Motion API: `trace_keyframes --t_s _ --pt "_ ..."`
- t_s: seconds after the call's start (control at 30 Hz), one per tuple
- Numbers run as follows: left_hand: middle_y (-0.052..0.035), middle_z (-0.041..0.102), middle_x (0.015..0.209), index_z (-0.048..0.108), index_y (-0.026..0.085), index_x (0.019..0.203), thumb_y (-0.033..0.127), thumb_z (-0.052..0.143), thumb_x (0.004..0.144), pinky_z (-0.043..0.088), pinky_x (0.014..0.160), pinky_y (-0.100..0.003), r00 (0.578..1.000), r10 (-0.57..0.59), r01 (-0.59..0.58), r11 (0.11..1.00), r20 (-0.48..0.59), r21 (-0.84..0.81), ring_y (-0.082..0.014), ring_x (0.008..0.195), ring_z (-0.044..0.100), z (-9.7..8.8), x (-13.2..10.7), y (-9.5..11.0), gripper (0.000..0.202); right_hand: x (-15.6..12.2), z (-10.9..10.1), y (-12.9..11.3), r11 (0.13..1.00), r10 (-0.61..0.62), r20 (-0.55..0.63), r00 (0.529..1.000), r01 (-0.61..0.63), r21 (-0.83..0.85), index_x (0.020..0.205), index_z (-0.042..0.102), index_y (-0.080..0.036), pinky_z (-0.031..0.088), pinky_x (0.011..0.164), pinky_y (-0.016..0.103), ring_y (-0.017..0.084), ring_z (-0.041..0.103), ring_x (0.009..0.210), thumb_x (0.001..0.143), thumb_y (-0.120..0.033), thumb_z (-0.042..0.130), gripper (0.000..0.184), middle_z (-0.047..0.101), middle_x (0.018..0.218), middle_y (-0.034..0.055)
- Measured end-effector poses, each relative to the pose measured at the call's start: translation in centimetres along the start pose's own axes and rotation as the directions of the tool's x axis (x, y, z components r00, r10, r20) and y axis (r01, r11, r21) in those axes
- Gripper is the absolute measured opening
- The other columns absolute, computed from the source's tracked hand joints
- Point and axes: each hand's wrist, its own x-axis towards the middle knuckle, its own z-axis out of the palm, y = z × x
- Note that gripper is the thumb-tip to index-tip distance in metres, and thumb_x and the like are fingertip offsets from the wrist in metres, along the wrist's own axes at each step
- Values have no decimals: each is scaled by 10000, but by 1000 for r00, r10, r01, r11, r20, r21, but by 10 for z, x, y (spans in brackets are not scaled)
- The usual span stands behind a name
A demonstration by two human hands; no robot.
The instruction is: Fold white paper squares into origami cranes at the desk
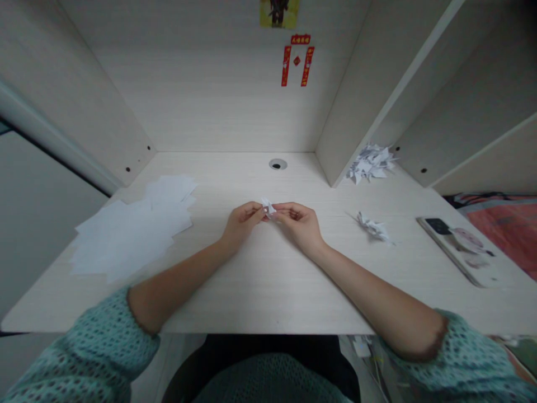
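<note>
A small folded white paper piece is held between my two hands over the middle of the desk. My left hand pinches its left side with thumb and fingers. From the right, my right hand grips the other side in a pinch. The exact shape of the paper is partly hidden by the fingertips. To the right of my right hand lies a little cluster of folded white papers. Loose sheets of white paper are spread, overlapping, on the left of the desk.
A heap of folded papers sits at the back right, by an upright divider panel. A phone lies on the right, near red cloth. A round cable hole is near the back wall.
</note>
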Motion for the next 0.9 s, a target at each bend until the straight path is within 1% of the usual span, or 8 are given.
trace_keyframes --t_s 0.17,0.23,0.33,0.47,0.57,0.7,0.83,0.9 --pt "-32 674 734 661 174 784 473 530 826 448 664 -247 999 39 -40 998 28 55 -141 698 597 -1 0 0 330 0 -1 0 1000 15 -27 1000 -15 -19 796 682 -170 524 664 280 164 683 657 611 -310 793 257 727 714 37" --pt "-27 664 716 651 169 770 482 562 802 443 656 -246 999 37 -38 998 21 47 -138 685 589 0 0 0 327 -1 0 -2 1000 21 -23 1000 -21 -11 794 667 -171 519 652 273 161 681 643 611 -306 793 260 724 697 33" --pt "-10 645 682 631 164 726 446 647 740 438 651 -241 1000 13 -13 1000 -4 16 -128 657 574 2 -1 0 283 -2 1 -4 1000 18 -10 1000 -18 -17 792 652 -170 518 657 276 169 687 658 623 -312 784 258 723 696 38" --pt "-13 652 704 654 164 751 412 629 760 436 667 -240 1000 -3 3 999 -4 32 -127 674 576 3 -1 1 249 -3 1 -5 995 -11 -13 1000 9 -95 788 652 -167 519 669 284 177 687 675 626 -323 782 259 720 713 47" --pt "-14 650 706 670 166 758 406 615 766 432 663 -243 1000 7 -6 998 -11 62 -132 677 571 3 -1 2 247 -3 0 -4 993 -26 -8 1000 25 -113 817 649 -175 517 683 294 183 687 692 641 -333 770 266 720 723 46" --pt "-6 631 661 666 173 690 435 615 753 418 636 -249 998 22 -16 994 -51 110 -135 651 549 2 0 3 275 -1 0 -2 996 -27 -18 999 26 -80 880 643 -191 511 703 303 178 679 706 647 -349 761 305 720 730 33" --pt "-10 654 688 665 179 703 424 631 749 421 636 -249 997 -5 11 997 -77 73 -137 663 566 1 1 4 252 2 -1 -3 997 -12 -41 999 9 -77 958 662 -199 502 719 306 162 661 697 670 -380 736 348 721 755 28" --pt "-12 664 698 660 180 715 413 639 748 426 646 -249 996 -26 30 999 -89 44 -139 675 581 0 2 4 236 3 -1 -4 998 22 -35 999 -25 -66 950 684 -199 500 726 306 161 659 705 669 -392 733 344 726 775 31"
